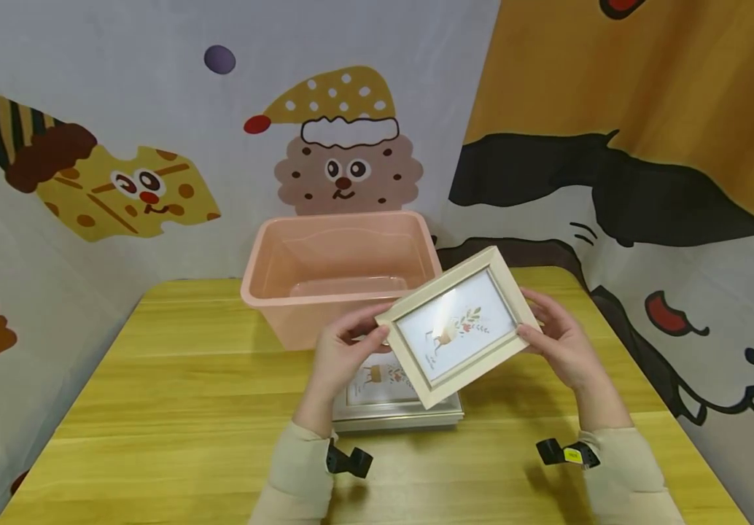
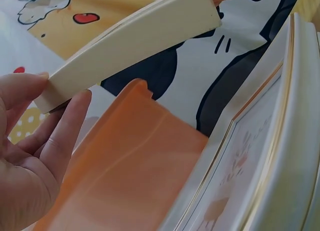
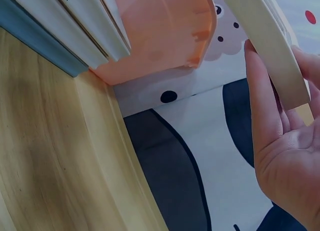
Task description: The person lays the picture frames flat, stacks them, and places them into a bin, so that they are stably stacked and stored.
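Observation:
A cream picture frame (image 1: 459,324) with a small deer-and-flower print is held up at a tilt between both hands. My left hand (image 1: 349,350) pinches its left corner, thumb on the front and fingers behind. At the opposite edge my right hand (image 1: 562,341) grips it the same way. Beneath it, on the table, lies a stack of picture frames (image 1: 397,417); the top one shows a similar print and is partly covered by the held frame. The right wrist view shows several layers in that stack, with a blue-grey frame (image 3: 45,36) at the bottom.
Behind the stack stands a pink plastic bin (image 1: 344,321), its inside bare where visible. The wooden table (image 1: 173,408) extends left and right of it. A cartoon-printed cloth (image 1: 173,109) hangs behind and beside the table.

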The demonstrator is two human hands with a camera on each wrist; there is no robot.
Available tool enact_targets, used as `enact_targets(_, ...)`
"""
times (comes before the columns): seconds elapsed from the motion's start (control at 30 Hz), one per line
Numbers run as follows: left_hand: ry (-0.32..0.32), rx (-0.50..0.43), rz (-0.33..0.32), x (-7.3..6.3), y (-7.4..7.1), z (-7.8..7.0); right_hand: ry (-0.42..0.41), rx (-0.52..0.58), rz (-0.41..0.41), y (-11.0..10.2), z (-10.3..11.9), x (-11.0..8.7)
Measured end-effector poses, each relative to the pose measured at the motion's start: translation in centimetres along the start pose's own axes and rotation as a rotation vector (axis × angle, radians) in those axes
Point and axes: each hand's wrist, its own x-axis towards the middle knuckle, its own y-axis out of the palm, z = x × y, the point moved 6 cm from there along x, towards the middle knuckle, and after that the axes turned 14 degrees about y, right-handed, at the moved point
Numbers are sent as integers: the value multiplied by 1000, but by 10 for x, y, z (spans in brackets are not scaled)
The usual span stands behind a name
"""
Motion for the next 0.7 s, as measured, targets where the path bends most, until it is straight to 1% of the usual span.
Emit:
enact_targets(0.2, 26, 27, -20, -1, -12, -1, 35, -125, 5, 10, 0, 0)
enact_targets(0.3, 35, 35, -32, -2, -17, -3, 36, -174, -1, 14, 0, -1)
enact_targets(0.57, 34, 37, -63, -4, -31, -2, 2, -212, 52, 27, -4, -2)
enact_targets(0.7, 40, 43, -75, -5, -38, -2, -6, -245, 65, 33, -7, -3)
